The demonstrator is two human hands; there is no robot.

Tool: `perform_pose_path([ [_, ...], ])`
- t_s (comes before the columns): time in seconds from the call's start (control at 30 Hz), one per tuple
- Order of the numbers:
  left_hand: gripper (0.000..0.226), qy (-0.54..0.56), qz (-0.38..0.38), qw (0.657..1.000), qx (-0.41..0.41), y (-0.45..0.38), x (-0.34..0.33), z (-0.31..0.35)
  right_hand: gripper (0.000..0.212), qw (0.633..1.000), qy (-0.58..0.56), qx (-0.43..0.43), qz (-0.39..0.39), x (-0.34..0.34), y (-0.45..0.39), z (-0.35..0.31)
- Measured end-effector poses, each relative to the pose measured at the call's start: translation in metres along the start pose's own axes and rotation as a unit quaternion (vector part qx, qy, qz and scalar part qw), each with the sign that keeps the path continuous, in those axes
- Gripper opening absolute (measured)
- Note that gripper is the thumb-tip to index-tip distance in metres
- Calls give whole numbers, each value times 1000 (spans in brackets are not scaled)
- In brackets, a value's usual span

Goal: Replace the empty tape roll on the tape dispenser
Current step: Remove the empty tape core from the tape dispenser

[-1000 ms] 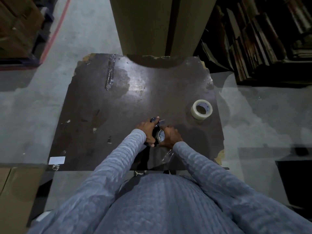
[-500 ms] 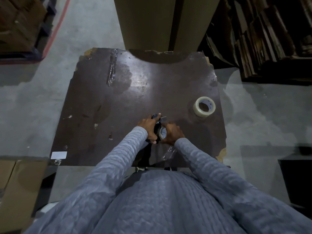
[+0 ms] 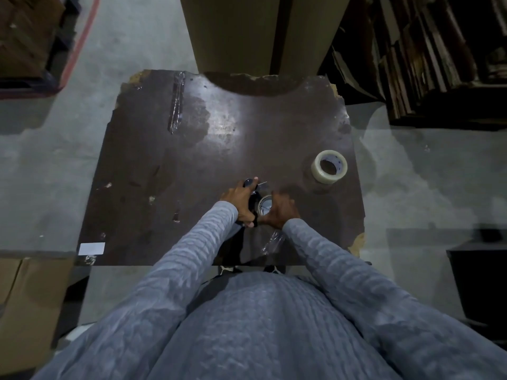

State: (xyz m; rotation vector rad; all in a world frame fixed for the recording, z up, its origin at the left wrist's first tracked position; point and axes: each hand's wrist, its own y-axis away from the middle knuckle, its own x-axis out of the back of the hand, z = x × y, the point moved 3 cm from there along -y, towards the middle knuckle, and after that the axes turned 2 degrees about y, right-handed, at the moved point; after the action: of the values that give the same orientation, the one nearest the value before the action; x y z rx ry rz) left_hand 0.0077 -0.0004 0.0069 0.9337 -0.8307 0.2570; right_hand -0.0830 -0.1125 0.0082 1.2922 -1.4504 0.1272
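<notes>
A dark tape dispenser (image 3: 251, 185) rests on the worn dark table (image 3: 170, 193), near the front middle. My left hand (image 3: 240, 202) is wrapped around its body, the index finger lying along the top. My right hand (image 3: 279, 212) grips the empty roll core (image 3: 264, 205), a pale ring sitting in the dispenser, partly hidden by my fingers. A full roll of clear tape (image 3: 330, 166) lies flat on the table, off to the right and apart from both hands.
A crumpled strip of clear tape (image 3: 271, 242) lies by the front edge under my right wrist. A white label (image 3: 91, 248) sits at the front left corner. Cardboard sheets (image 3: 255, 31) stand behind the table, a box (image 3: 24, 305) at left.
Both hands stay on the dispenser and core. My right hand has shifted slightly around the core, showing more of the pale ring. The camera has tilted a little.
</notes>
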Motion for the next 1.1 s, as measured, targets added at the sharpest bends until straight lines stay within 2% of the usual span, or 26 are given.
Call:
perform_pose_path([
  [0.67, 140, 17, 2, 1000, -1, -2, 0, 2, 90, 1000, 0, 6, 0, 5, -3, 4],
  [0.83, 141, 27, 11, 1000, 2, -3, 0, 1, 81, 999, -10, 42, 3, 5, -1, 5],
  [0.9, 141, 27, 17, 999, 4, -3, 0, 2, 88, 999, -14, 50, 7, 4, 0, 8],
  [1.0, 140, 29, 23, 999, 9, -3, -2, 3, 108, 1000, 2, 16, -10, 0, 1, 10],
  [1.1, 141, 33, 17, 999, 14, -3, -3, 4, 100, 1000, 24, 1, -11, -3, 1, 8],
])
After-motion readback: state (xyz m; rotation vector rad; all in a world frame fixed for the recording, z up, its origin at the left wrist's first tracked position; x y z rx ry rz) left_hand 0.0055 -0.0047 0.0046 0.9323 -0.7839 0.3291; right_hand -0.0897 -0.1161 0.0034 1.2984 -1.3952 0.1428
